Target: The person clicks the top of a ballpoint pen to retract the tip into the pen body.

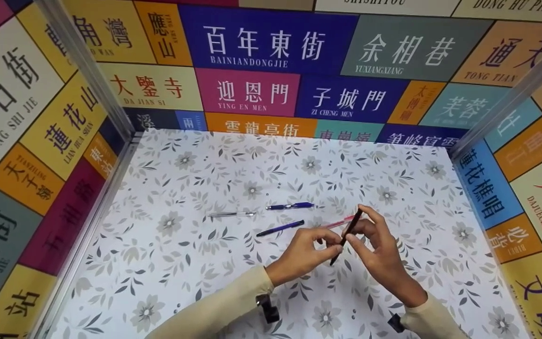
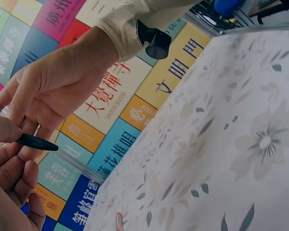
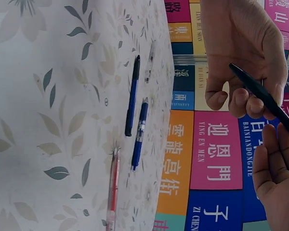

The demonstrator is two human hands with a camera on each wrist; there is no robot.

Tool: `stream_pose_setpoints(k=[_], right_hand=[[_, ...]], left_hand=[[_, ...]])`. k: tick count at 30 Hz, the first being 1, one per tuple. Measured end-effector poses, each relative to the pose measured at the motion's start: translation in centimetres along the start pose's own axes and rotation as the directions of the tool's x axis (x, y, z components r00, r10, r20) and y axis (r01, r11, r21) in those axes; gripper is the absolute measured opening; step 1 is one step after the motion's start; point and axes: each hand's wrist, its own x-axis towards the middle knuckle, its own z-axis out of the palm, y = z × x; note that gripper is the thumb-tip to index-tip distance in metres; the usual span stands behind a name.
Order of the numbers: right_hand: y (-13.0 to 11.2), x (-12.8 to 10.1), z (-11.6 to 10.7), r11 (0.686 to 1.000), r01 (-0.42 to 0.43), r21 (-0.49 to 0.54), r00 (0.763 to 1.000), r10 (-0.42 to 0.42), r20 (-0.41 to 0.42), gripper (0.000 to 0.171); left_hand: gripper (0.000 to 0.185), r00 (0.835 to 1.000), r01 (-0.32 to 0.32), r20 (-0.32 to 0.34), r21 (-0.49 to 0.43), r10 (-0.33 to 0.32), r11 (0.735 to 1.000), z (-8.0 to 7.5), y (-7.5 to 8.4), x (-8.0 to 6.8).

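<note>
Both hands hold one dark pen (image 1: 346, 235) above the floral table (image 1: 167, 263), tilted with its upper end away from me. My right hand (image 1: 360, 230) grips its upper half between fingers and thumb. My left hand (image 1: 334, 241) pinches the middle of it from the left. The right wrist view shows the dark pen (image 3: 262, 94) running across the left hand (image 3: 241, 53) towards the right hand (image 3: 277, 173). The left wrist view shows only the pen's black end (image 2: 36, 142) between the two hands.
On the table beyond the hands lie a pink pen (image 1: 339, 222), a dark blue pen (image 1: 280, 228), a blue pen (image 1: 290, 205) and a clear pen (image 1: 231, 214). Walls covered in colourful signs (image 1: 252, 42) enclose the table on three sides.
</note>
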Motion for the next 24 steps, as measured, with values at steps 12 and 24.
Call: stream_pose_setpoints(k=[12, 24], right_hand=[[1.2, -1.3, -2.3, 0.988, -0.087, -0.129, 0.995, 0.08, -0.052, 0.081], [3.7, -2.6, -3.6, 0.918, 0.025, -0.396, 0.997, -0.052, -0.059, 0.052]], left_hand=[[0.007, 1.0, 0.014, -0.028, 0.154, -0.01, 0.988, -1.4, -1.7, 0.4], [0.009, 1.0, 0.006, -0.022, 0.26, 0.0, 0.966, -2.3, -2.9, 0.9]])
